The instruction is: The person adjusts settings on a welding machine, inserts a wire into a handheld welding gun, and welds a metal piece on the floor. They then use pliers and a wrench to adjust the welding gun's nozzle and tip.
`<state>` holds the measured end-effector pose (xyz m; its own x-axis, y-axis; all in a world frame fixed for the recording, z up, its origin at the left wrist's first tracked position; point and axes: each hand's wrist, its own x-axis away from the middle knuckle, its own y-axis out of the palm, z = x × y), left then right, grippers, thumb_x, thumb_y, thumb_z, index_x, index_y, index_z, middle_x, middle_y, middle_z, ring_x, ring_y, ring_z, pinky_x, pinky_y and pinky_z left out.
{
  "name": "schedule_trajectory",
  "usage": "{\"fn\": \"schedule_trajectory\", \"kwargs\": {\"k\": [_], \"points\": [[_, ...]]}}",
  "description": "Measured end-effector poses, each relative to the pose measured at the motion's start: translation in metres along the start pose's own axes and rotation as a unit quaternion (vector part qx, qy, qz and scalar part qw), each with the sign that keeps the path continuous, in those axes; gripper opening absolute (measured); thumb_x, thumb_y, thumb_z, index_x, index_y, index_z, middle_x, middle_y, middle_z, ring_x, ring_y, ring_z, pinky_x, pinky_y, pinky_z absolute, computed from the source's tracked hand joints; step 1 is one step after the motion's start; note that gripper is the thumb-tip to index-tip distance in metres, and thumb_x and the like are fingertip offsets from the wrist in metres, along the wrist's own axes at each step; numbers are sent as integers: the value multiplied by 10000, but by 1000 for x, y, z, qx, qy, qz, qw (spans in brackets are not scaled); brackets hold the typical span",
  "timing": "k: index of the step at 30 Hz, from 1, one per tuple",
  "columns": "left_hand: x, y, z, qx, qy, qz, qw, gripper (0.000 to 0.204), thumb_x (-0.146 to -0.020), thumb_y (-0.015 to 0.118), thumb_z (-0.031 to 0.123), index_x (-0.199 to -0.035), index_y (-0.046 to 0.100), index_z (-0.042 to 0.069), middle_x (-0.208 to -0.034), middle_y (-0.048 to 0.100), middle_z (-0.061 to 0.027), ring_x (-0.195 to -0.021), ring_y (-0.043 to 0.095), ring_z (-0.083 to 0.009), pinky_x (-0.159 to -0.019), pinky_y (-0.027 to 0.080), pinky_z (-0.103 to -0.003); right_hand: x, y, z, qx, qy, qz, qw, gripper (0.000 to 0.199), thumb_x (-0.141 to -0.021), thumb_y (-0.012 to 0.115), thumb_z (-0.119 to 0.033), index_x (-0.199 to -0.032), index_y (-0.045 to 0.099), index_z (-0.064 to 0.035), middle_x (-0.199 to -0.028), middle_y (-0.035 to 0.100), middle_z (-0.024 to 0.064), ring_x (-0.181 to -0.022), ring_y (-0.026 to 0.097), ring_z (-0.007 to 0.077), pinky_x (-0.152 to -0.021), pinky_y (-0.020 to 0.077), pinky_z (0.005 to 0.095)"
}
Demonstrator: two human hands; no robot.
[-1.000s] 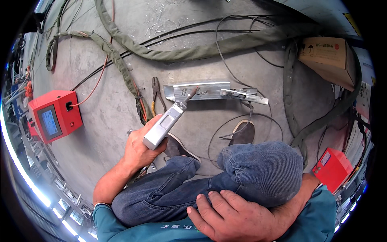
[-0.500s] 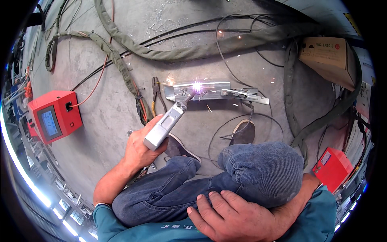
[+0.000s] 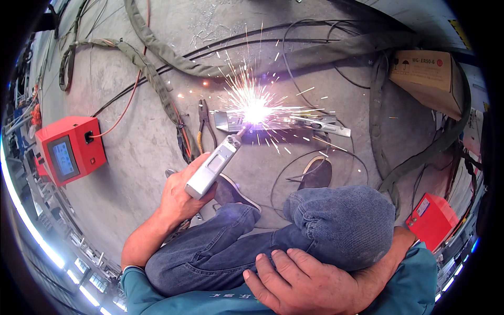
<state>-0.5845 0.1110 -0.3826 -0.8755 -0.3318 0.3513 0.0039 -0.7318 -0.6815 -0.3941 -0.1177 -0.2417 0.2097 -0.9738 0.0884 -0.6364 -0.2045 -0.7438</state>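
My left hand (image 3: 178,193) is wrapped round a silver handheld welding gun (image 3: 212,167). The gun's nozzle points up and to the right at a galvanized metal channel (image 3: 223,122) lying on the floor. A glaring white arc with a fan of sparks hides the channel's middle. On the channel's right end sits a silver locking clamp (image 3: 329,127). Just left of the channel lies a pair of pliers (image 3: 203,113) with yellowish handles. My right hand (image 3: 315,281) rests across my lap below the bent knee, its fingers stretched out and holding nothing.
A red control box (image 3: 73,149) with a screen stands at the left, and another red box (image 3: 433,220) at the right. A cardboard box (image 3: 428,81) is at the upper right. Thick green sleeved hoses (image 3: 231,72) and black cables cross the concrete floor (image 3: 131,178).
The arc has flared from a small bright point into a large burst of sparks. The welding gun has shifted very slightly down and left. My right hand stays put.
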Motion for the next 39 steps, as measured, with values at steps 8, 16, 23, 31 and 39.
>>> {"fn": "schedule_trajectory", "kwargs": {"k": [8,16,23,31,39], "points": [[10,3,-6,-6,-18,8,1000,646,-751,819,83,-1355,598,22,-1148,724,-154,-894,738,-331,-783,598,-384,1,0,1,4,-13,10,1000,406,-853,583,-197,-1207,654,-10,-1129,662,171,-1019,630,311,-930,515,446],[44,-44,8,-59,-17,45,997,622,-738,810,42,-1330,631,-23,-1287,686,-223,-973,755,-309,-854,587,-342,0,-3,3,-5,-14,-18,1000,417,-891,540,-229,-1232,664,-22,-1174,669,194,-1035,639,327,-959,502,439],[55,-47,7,-8,-35,68,997,567,-719,814,15,-1261,666,-58,-1333,657,-258,-1023,750,-315,-876,577,-341,-2,-8,0,10,-19,-32,999,432,-879,550,-239,-1242,658,-31,-1197,667,169,-1064,635,309,-988,490,420],[45,-66,28,27,-61,144,987,614,-752,812,39,-1326,622,-64,-1299,678,-252,-1061,740,-321,-908,561,-343,-30,-9,15,-54,-28,-5,998,515,-869,690,-299,-1277,635,10,-1230,686,182,-1007,693,268,-877,554,326],[-77,-132,80,147,-84,225,959,608,-794,773,212,-1289,605,-99,-1102,721,-245,-1045,716,-375,-938,545,-405,-89,-11,43,-464,212,193,838,923,-957,712,-463,-1529,292,129,-1447,500,271,-1280,560,334,-1078,452,391]]}}
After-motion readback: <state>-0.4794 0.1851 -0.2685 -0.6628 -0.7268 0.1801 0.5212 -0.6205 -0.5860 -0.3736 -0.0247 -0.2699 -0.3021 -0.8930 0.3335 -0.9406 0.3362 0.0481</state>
